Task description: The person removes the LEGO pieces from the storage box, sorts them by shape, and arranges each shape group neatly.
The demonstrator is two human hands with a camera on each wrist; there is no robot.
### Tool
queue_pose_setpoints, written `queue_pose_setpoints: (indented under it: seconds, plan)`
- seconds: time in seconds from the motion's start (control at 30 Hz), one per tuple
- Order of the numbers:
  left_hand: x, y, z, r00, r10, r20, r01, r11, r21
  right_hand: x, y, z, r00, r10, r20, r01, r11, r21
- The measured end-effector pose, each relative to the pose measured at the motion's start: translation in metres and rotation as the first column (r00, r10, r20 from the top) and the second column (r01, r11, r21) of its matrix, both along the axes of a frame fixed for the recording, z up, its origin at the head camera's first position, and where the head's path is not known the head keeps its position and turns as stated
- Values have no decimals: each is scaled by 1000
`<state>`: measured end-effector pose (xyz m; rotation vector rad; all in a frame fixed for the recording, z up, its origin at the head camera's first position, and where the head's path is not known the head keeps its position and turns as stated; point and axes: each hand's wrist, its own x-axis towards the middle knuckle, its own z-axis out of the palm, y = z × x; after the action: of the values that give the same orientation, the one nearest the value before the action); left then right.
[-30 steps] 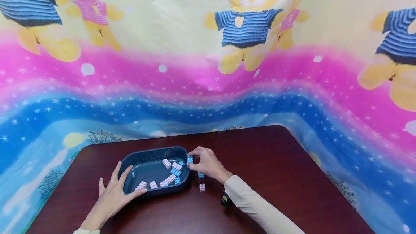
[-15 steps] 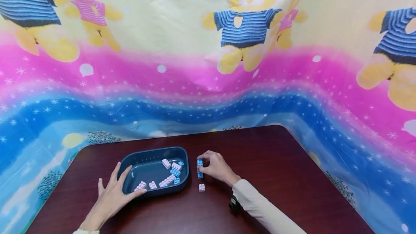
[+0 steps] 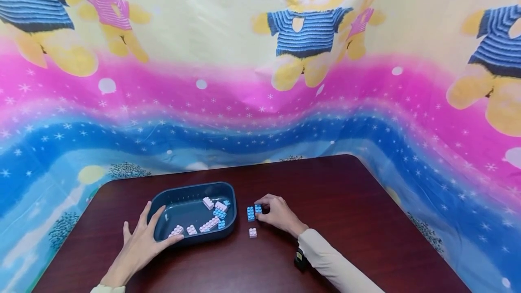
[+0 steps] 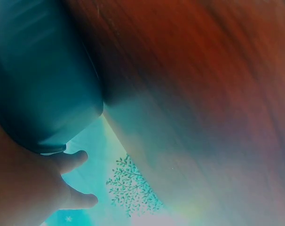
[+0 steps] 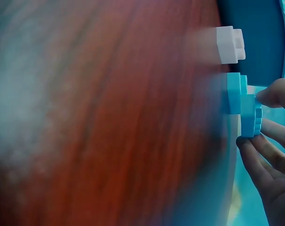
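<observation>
My right hand (image 3: 281, 216) pinches a blue toy building brick (image 3: 258, 209) between thumb and fingers, right of the tray. In the right wrist view the held blue brick (image 5: 248, 117) overlaps another blue brick (image 5: 233, 94). That second brick lies on the table just left of the held one. A small pale pink brick (image 3: 253, 233) sits nearer the front. My left hand (image 3: 138, 243) rests at the left end of a dark blue tray (image 3: 215, 236), fingers spread, thumb along the front rim. Two of its fingers stick out past the tray in the left wrist view.
Several loose pink bricks (image 3: 210, 224) and blue bricks (image 3: 220, 213) lie in the tray, mostly toward its right end. The dark red-brown table (image 3: 317, 184) has rounded far corners. A curtain (image 3: 228, 134) printed with bears hangs behind it.
My right hand has carried the blue brick from the tray's right rim rightward, beside the blue brick on the table. My left hand has stayed at the tray.
</observation>
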<state>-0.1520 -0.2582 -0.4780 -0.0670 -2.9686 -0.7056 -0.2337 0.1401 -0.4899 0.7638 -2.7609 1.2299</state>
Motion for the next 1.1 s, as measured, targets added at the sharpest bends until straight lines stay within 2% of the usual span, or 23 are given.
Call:
queue_pose_setpoints:
  seconds: [0.47, 1.1]
  plan:
    - [1, 1, 1, 1000, -5, -8, 5, 1000, 1, -3, -1, -8, 1000, 5, 19, -5, 1000, 19]
    - [0, 0, 0, 1000, -4, -7, 4, 1000, 7, -2, 0, -6, 999, -20, 31, 19, 1000, 15]
